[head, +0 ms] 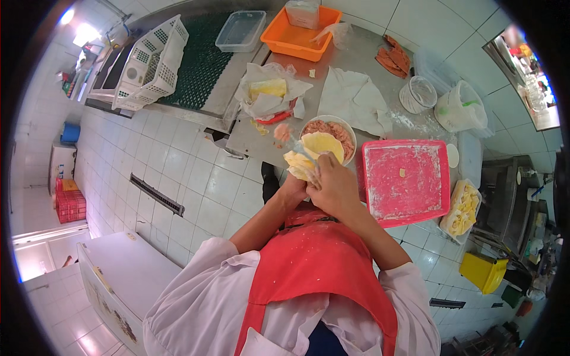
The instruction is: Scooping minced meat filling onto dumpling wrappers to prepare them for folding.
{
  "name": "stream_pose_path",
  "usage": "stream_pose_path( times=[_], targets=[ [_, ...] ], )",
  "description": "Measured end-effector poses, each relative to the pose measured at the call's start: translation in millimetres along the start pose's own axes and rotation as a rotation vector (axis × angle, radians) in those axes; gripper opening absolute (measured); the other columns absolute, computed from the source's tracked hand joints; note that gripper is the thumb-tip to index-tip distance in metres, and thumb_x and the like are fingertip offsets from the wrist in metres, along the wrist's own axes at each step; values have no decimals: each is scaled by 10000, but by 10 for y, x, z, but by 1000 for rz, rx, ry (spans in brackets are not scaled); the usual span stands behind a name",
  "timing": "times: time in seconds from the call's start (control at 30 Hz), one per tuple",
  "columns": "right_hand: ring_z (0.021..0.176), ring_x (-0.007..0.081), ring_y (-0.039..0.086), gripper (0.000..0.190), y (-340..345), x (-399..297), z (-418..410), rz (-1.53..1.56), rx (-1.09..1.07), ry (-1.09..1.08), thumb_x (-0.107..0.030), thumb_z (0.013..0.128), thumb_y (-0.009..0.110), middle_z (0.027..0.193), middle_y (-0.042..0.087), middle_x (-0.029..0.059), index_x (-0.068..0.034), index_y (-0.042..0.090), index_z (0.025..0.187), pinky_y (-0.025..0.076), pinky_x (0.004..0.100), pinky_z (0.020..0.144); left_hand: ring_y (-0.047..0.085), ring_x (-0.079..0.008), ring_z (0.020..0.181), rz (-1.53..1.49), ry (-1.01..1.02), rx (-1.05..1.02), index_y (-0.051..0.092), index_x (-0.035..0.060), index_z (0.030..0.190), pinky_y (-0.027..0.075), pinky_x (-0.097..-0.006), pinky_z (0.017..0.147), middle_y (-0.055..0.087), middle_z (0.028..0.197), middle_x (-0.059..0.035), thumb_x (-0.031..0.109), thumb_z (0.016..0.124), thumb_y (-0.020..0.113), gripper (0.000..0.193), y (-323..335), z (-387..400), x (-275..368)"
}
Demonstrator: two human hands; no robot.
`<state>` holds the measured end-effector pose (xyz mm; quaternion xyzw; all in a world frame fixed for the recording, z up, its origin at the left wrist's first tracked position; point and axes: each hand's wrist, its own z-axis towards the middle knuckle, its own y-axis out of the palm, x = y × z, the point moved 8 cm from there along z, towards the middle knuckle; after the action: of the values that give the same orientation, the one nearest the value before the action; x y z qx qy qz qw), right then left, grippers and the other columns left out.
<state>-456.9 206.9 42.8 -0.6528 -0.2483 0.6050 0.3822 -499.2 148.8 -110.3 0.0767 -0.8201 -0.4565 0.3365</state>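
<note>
My left hand [295, 186] is closed on the lower end of several thin yellow dough wrappers [327, 143], which fan out above it. My right hand [333, 180] crosses close to the left and grips a thin, motion-blurred utensil [304, 152]. At the utensil's far end is a lump of pink minced meat [282, 132]; whether it is a spoon or a spatula I cannot tell. Just beyond the wrappers stands a round white bowl [354, 143] of minced meat filling [321, 128], partly hidden by them.
To the right lies a floury pink tray [407, 189], with a white container of folded yellow dumplings [463, 209] beyond it. A paper-wrapped wrapper stack [268, 89], a white cloth [352, 95] and an orange tub [296, 50] occupy the steel table [249, 133].
</note>
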Motion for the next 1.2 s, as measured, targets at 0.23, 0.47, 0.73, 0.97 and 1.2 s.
stream_pose_path(
  times=[0.23,0.47,0.73,0.97,1.2],
  targets=[
    [883,197,651,441,-94,818,237,804,-1,216,-64,709,585,1012,642,109,31,557,1139,539,328,778,548,-313,1213,-41,-92,-209,375,41,1392,471,-480,1016,526,1328,-153,300,920,569,573,311,-204,126],
    [934,185,650,571,-85,904,144,1512,-141,352,-50,676,562,1073,637,95,58,518,1235,534,310,845,526,-310,1246,-230,-216,-268,311,46,1440,453,-481,1037,480,1387,-161,233,948,517,565,388,-250,49],
    [987,213,646,659,-360,885,-45,1500,-103,297,-110,631,593,1108,619,123,70,486,1255,532,317,878,571,-308,1193,-125,-324,-105,351,23,1412,485,-465,1005,514,1357,-175,276,1032,325,457,200,-91,-180],
    [969,227,636,573,-1069,1569,-354,1425,190,299,-56,641,570,1074,624,127,67,521,1198,513,311,870,624,-295,1110,-81,-275,-2,430,26,1344,536,-460,921,592,1252,-148,228,972,507,430,14,16,-153],
    [835,177,615,173,-1381,3178,-650,1158,366,500,-42,692,561,897,610,42,-37,548,865,491,311,737,577,-328,1182,-78,-201,-33,400,25,1379,492,-490,983,546,1323,-175,246,961,539,493,-45,-101,5]
  ],
)
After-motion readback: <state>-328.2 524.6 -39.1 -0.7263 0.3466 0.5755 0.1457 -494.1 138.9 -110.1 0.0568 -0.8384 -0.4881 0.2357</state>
